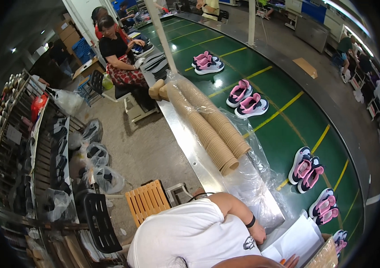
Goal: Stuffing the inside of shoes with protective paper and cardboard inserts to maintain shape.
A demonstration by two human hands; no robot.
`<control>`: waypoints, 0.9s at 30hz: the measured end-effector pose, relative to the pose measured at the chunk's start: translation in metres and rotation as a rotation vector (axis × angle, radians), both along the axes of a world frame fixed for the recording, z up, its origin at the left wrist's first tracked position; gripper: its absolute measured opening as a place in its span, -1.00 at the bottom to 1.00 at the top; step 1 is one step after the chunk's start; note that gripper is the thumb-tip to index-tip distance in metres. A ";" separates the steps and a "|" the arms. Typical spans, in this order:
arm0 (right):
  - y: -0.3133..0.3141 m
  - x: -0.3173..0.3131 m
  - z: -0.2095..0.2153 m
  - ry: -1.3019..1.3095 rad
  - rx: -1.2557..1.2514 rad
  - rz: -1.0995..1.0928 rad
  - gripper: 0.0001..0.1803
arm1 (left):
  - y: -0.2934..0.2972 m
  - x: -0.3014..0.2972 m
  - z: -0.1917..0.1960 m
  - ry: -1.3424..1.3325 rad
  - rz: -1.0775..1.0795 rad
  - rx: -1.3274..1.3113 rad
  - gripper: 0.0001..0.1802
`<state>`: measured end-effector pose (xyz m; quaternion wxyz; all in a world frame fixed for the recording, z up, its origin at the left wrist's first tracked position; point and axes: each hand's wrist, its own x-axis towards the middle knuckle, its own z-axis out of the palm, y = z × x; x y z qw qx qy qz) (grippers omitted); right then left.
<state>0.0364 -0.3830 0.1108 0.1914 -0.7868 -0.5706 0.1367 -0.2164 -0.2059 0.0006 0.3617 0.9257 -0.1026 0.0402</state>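
Observation:
My right hand (290, 260) shows only as fingertips and a strip of forearm along the lower edge. The fingertips rest on white paper sheets (298, 239) beside a brown cardboard box (325, 255). Whether it holds anything is cut off. My left hand is out of view. A co-worker in a white shirt (190, 234) bends close in front of me. That person's hand (257, 232), with a black wristband, lies on the sheets and on clear plastic film (249, 178).
Long stacks of brown paper cups (210, 125) in plastic lie on the conveyor's metal edge (185, 138). Several pairs of pink and navy shoes (305, 169) ride the green belt (283, 129). A wooden stool (147, 201), a black chair, bagged shoes, racks and seated workers (118, 58) are on the left.

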 end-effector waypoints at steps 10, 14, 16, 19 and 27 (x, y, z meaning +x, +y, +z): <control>0.196 -0.301 0.172 0.462 0.273 0.142 -0.44 | 0.069 -0.096 0.052 -0.207 0.437 -0.368 -0.77; 0.206 -0.318 0.178 1.060 0.289 -0.028 -0.60 | 0.106 -0.146 0.105 -0.290 0.619 -0.615 -0.80; 0.158 -0.182 0.093 1.368 0.271 -0.084 -0.64 | 0.114 -0.167 0.125 -0.367 0.642 -0.728 -0.81; 0.156 -0.112 0.016 1.682 0.253 0.031 -0.60 | 0.107 -0.173 0.161 -0.406 0.672 -1.037 -0.73; 0.254 -0.270 0.059 1.889 0.173 0.162 -0.59 | 0.096 -0.197 0.186 -0.401 0.790 -1.082 -0.46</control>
